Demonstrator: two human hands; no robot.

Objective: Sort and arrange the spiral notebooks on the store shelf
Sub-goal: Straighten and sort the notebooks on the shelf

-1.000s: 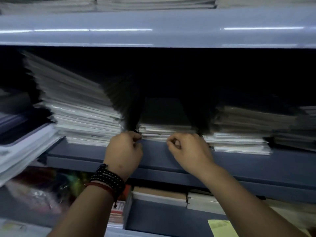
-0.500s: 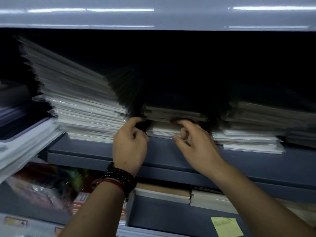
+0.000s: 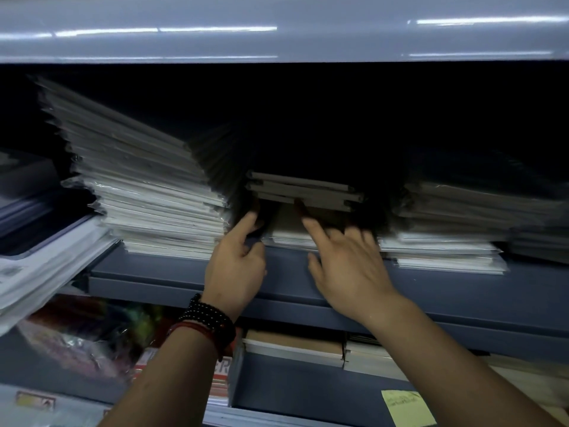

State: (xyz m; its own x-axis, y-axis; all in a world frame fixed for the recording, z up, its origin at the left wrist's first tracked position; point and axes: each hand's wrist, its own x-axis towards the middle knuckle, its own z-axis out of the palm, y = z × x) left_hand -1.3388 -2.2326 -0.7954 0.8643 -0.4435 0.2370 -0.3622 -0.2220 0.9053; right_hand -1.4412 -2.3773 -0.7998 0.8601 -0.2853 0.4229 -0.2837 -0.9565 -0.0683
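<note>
A few dark-edged spiral notebooks (image 3: 304,192) are tilted up off the low middle pile (image 3: 289,234) on the grey-blue shelf (image 3: 462,288). My left hand (image 3: 237,266), with beaded bracelets at the wrist, points its index finger up into the gap at the left end of the raised notebooks. My right hand (image 3: 348,272) reaches its index finger into the same gap from the right, with the other fingers spread and blurred. A tall slanted stack of plastic-wrapped notebooks (image 3: 147,198) stands to the left and a lower stack (image 3: 446,229) to the right.
The shelf above (image 3: 277,26) overhangs closely and the back of the compartment is dark. Loose wrapped papers (image 3: 40,266) slope down at the far left. Below lie more notebooks (image 3: 295,343), colourful packets (image 3: 92,340) and a yellow sticky note (image 3: 406,406).
Both hands went from pinching the front edge of the middle pile to pushing their fingers under its top notebooks, which have risen. The gap beneath them has widened.
</note>
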